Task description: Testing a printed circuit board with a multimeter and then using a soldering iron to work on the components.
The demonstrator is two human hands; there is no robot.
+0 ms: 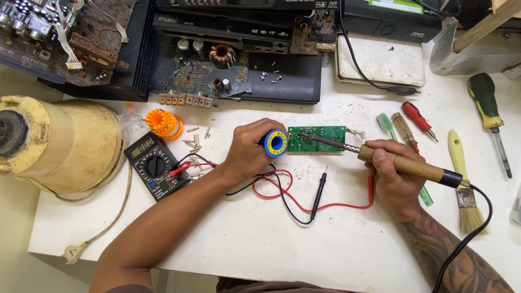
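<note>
A blue solder spool [275, 144] is gripped in the left hand [251, 147] and a wooden-handled soldering iron [380, 157] clasped by the right hand [393, 182] — tip set on a green circuit board [317, 138].

Electronics repair workshop: multimeter [156, 165], opened circuit boards [203, 73], screwdrivers [490, 116] on bench [244, 239].

Spool [275, 144] blue, yellow ring. Board [320, 139] green. Iron [401, 164] handle brown wood, black cord. Leads [304, 202] red, black. Meter [156, 165] black. Bench [260, 233] white. Toothbrush [386, 125] green. Brush [461, 168] yellow handle. Right forearm [456, 260] tattooed, dark pattern.
</note>
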